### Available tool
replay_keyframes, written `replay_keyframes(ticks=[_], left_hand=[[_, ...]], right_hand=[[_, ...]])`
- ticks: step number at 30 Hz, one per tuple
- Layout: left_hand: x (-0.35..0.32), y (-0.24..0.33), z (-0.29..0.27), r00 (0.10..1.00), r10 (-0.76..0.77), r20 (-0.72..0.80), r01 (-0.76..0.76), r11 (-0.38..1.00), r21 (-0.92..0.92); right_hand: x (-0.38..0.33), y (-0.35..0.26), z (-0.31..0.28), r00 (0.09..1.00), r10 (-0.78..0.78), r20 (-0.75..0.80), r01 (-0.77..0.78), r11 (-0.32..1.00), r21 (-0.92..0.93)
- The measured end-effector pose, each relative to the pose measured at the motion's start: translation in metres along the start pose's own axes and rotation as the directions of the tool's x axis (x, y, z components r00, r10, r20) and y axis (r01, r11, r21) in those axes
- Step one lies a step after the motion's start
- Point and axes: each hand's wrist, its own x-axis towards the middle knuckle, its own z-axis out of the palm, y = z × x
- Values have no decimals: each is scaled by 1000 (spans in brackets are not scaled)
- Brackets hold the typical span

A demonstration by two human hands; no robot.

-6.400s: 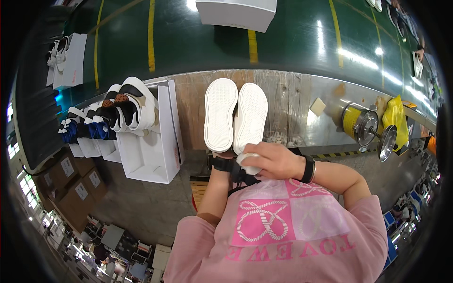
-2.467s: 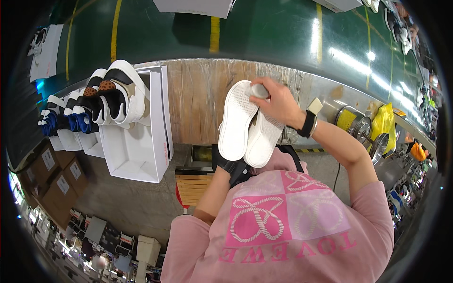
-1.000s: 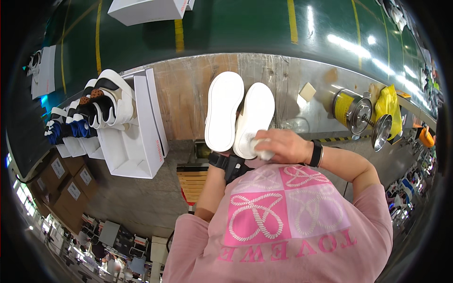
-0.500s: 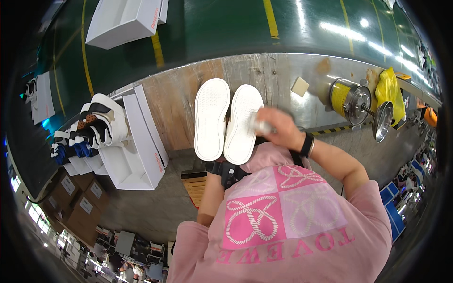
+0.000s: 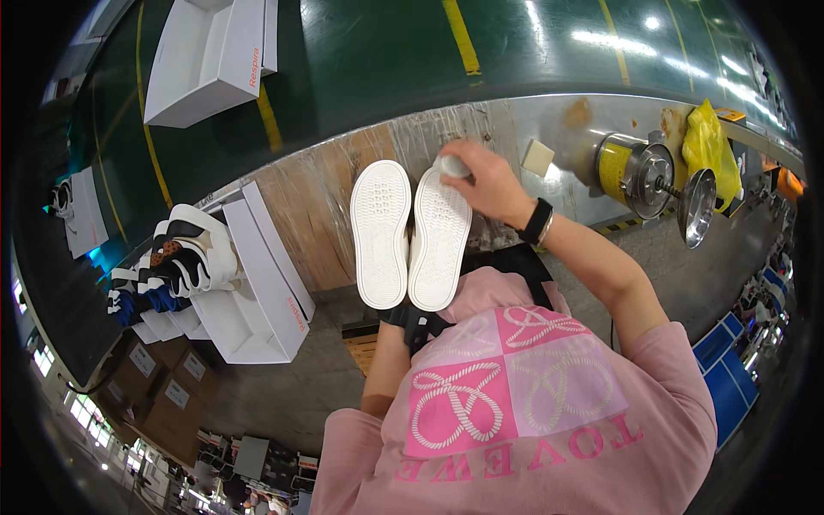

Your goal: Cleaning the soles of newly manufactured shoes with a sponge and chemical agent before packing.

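Observation:
A pair of white shoes is held soles up in front of me: the left shoe [image 5: 380,236] and the right shoe [image 5: 439,245] lie side by side. My left forearm, with a black strap at the wrist, runs under their near ends. Its hand holds the pair from behind, fingers out of sight. Over the far end of the right sole, my right hand [image 5: 489,178] is closed on a small white round piece [image 5: 453,166], whose exact kind I cannot make out. That piece is at the sole's far edge; whether it touches is unclear.
A pale square block [image 5: 538,159] lies on the metal bench, with a metal canister [image 5: 637,176] and a yellow bag [image 5: 711,154] at right. White shoe boxes [image 5: 249,318] and several strapped shoes [image 5: 193,249] are at left. Beyond the bench runs a green surface [image 5: 378,51] carrying another box [image 5: 210,64].
My right hand has moved with the white piece from the middle of the right sole to its far end. The shoes have shifted slightly nearer in the picture as the view tilted.

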Motion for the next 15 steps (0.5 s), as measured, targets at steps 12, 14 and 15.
replay_keyframes(ticks=[12, 14, 15], left_hand=[[18, 10, 11, 1000, 12, -19, -11, 1000, 27], [22, 15, 11, 1000, 23, -17, -23, 999, 34], [17, 19, 11, 999, 29, -14, -28, 999, 40]], right_hand=[[38, 1, 3, 973, 76, 220, -57, 994, -89], [37, 1, 3, 975, 102, 195, -99, 995, -27], [36, 3, 4, 975, 138, 173, -146, 989, 36]])
